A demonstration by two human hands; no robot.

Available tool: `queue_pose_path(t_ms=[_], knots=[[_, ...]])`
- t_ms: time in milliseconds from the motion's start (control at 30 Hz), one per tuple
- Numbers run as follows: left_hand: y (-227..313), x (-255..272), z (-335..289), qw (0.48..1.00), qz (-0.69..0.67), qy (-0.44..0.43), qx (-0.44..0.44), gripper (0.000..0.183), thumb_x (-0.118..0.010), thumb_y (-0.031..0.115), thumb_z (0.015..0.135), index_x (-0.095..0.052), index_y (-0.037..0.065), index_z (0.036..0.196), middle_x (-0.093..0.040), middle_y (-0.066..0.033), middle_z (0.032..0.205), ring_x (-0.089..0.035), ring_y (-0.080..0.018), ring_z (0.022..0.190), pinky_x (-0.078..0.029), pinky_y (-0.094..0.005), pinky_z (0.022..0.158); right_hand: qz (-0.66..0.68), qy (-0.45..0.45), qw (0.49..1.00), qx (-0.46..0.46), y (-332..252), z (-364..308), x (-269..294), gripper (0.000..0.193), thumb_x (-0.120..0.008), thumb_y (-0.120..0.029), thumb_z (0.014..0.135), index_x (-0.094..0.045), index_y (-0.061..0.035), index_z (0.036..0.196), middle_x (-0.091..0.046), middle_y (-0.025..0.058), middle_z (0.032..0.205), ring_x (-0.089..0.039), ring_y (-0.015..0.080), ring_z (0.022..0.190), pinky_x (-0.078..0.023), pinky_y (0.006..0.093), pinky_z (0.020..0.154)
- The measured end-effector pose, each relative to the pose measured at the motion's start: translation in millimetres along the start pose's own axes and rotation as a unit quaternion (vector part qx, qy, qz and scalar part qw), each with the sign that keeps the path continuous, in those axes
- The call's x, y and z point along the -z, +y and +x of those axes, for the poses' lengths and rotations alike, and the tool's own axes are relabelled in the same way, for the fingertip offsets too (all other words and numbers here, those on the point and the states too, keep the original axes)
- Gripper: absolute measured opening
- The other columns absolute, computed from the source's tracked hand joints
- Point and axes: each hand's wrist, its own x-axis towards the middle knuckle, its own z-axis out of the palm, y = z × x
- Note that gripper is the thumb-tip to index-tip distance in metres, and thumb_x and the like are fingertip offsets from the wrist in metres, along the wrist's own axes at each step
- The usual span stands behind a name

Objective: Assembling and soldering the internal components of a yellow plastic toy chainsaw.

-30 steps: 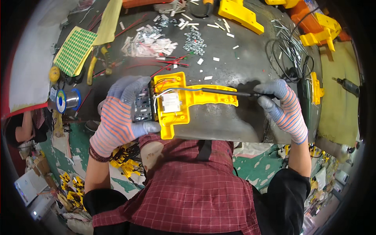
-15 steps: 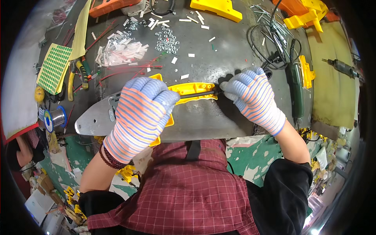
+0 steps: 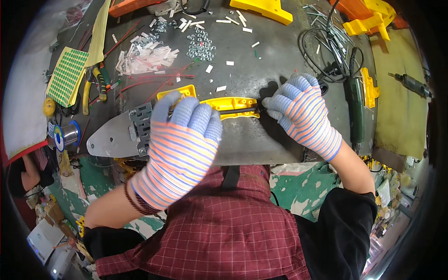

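Observation:
A yellow plastic tool housing (image 3: 228, 101) with a hollow handle lies near the bench's front edge, a flat grey metal blade (image 3: 114, 140) reaching out to its left. Along the handle runs a black cord (image 3: 235, 111). My left hand (image 3: 179, 144), in a striped knit glove, lies palm down over the housing's body, fingers stretched forward and slightly apart; it hides most of that part. At the handle's right end my right hand (image 3: 301, 109), gloved alike, pinches the black cord between thumb and fingers.
Behind lie white strips (image 3: 154, 58), metal nuts (image 3: 201, 46) and red wires (image 3: 140, 84). Pliers (image 3: 99, 84), a green-dotted sheet (image 3: 67, 74) and a solder spool (image 3: 67, 135) sit left. A green power tool (image 3: 355, 107) and metal rods (image 3: 338, 44) are right. Another person's arm (image 3: 30, 172) shows far left.
My left hand has loosened from the cord and stretched its fingers forward over the housing, its wrist swinging nearer to me. More of the slotted blade shows. My right hand keeps its pinch.

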Motion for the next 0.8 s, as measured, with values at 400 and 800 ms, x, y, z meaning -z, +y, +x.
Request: queue_pose_path(t_ms=[400, 800], knots=[[60.0, -22.8, 3.1, 0.988, 0.103, -0.001, 0.118, 0.048, -0.065, 0.025, 0.075, -0.064, 0.012, 0.121, -0.057, -0.0070, 0.110, -0.054, -0.0258, 0.105, -0.038, -0.0508, 0.099, 0.002, -0.023, 1.000, -0.017, -0.1, 0.0, -2.0, 0.021, -0.072, -0.018, 0.070, -0.069, -0.0180, 0.091, -0.060, 0.0020, 0.083, -0.058, 0.0251, 0.086, -0.043, 0.0418, 0.084], [67.9, -34.9, 12.1, 0.985, 0.053, 0.031, 0.160, 0.045, -0.057, 0.024, 0.079, -0.063, 0.011, 0.122, -0.058, -0.0065, 0.109, -0.054, -0.0225, 0.101, -0.039, -0.0414, 0.085, 0.027, -0.008, 0.999, -0.038, 0.1, -3.7, -8.0, 0.021, -0.073, -0.018, 0.069, -0.071, -0.0191, 0.089, -0.062, 0.0028, 0.086, -0.058, 0.0252, 0.089, -0.045, 0.0410, 0.080]])
